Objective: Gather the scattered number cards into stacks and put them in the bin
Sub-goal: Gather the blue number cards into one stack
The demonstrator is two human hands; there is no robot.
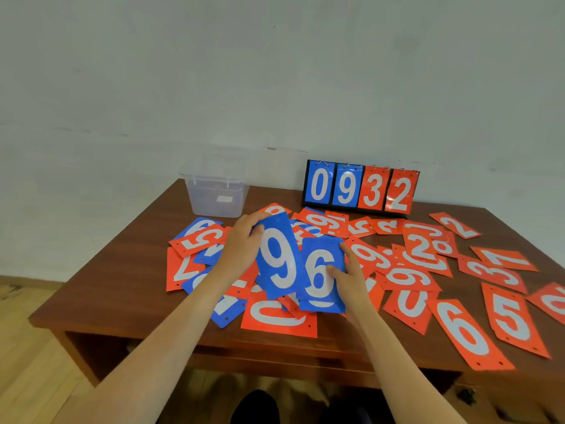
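Over the middle of the brown surface (116,295), both hands are busy with blue cards. The left hand (243,243) grips a blue 9 card (276,264) by its left edge, fingers curled over the top, and holds it tilted above the pile. The right hand (347,278) pinches a blue 6 card (319,280) at its right edge, thumb on the front. The 2 cards meet edge to edge, and I can't tell which is on top.

Looks like the stacking step to me, and early days. Loads of red number cards (461,332) lie spread over the right side, with more under the arms. The clear bin (217,195) sits at the back left, and I can't tell what's inside. The next move probably calls for squaring the 9 and 6 together in 1 hand, which frees the other to grab more.
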